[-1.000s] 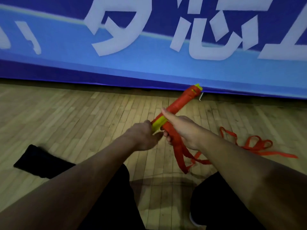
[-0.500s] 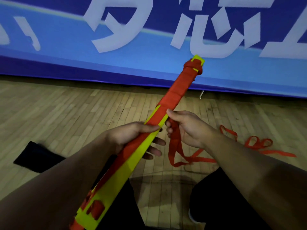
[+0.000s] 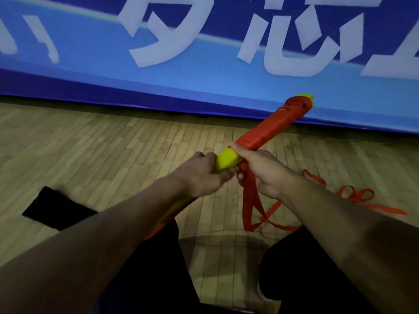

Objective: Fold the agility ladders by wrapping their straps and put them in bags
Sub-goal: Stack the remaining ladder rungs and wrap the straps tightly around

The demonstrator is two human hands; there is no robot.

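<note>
Both hands hold the folded ladder bundle (image 3: 267,130), which points toward 1 o'clock: the left hand (image 3: 204,175) clamps its yellow part, the right hand (image 3: 263,171) pinches the red strap (image 3: 248,200) — its loose end lies on the floor (image 3: 113,155).

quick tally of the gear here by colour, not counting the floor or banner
red and yellow: 1, the folded ladder bundle held by the left hand and right hand
red: 1, the loose strap trailing on the floor
black: 1, the bag
total: 3
</note>
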